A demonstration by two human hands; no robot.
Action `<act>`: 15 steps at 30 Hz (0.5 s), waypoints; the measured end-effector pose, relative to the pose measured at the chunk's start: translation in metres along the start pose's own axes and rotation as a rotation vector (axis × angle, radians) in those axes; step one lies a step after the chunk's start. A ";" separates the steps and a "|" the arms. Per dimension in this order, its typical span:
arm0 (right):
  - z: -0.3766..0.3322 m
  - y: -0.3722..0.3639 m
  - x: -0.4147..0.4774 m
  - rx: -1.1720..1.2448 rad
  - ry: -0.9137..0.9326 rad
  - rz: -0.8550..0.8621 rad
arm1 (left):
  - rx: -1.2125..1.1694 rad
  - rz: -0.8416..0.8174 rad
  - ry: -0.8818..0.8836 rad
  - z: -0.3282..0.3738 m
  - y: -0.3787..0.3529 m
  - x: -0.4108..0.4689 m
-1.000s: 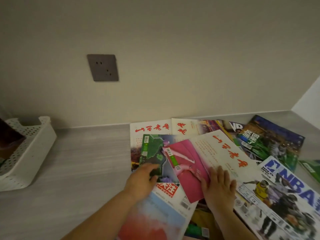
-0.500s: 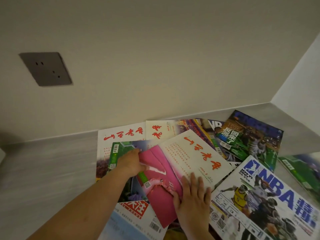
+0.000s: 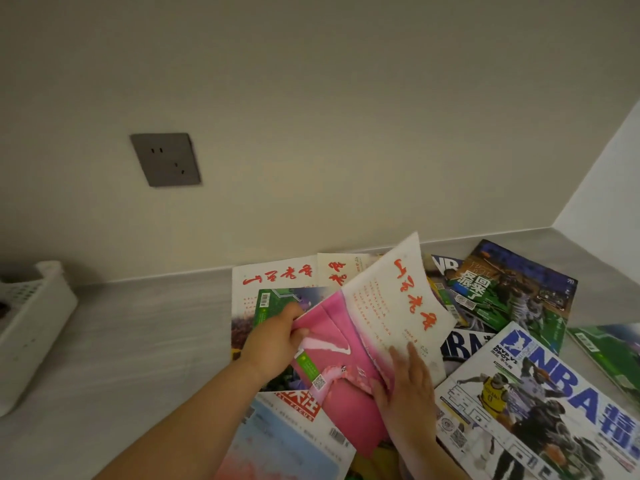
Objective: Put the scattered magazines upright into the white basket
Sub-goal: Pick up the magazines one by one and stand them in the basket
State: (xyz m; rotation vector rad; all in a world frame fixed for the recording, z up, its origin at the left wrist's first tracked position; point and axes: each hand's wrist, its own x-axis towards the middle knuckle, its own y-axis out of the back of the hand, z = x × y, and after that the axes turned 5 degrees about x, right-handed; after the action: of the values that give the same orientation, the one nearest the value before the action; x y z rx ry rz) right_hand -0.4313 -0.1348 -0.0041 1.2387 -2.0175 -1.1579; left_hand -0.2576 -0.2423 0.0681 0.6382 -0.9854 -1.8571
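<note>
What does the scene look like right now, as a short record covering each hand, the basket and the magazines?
left hand: grips pink magazine at its left edge
right hand: fingers flat on white red-lettered magazine
white basket: far left on counter, apart from the magazines
NBA magazine: lies flat, right of hands

You face a plain beige wall [image 3: 311, 98]. A dark grey socket plate [image 3: 165, 160] is set flush in it, left of centre. At the right, a paler side wall [image 3: 613, 188] meets it in a corner. Below, a grey wood-grain worktop [image 3: 138, 341] butts against both walls. Lighting is soft and even; a faint shadow lies along the wall base at far left.
</note>
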 end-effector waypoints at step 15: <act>-0.184 0.034 0.022 1.526 -0.072 -0.340 | -0.348 0.633 0.141 -0.082 0.094 -0.134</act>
State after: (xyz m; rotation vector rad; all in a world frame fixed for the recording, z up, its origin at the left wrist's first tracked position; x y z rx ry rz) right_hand -0.3181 -0.2207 0.1190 2.1934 -2.7897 0.5710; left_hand -0.0904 -0.1773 0.1051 0.2035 -0.6465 -1.3478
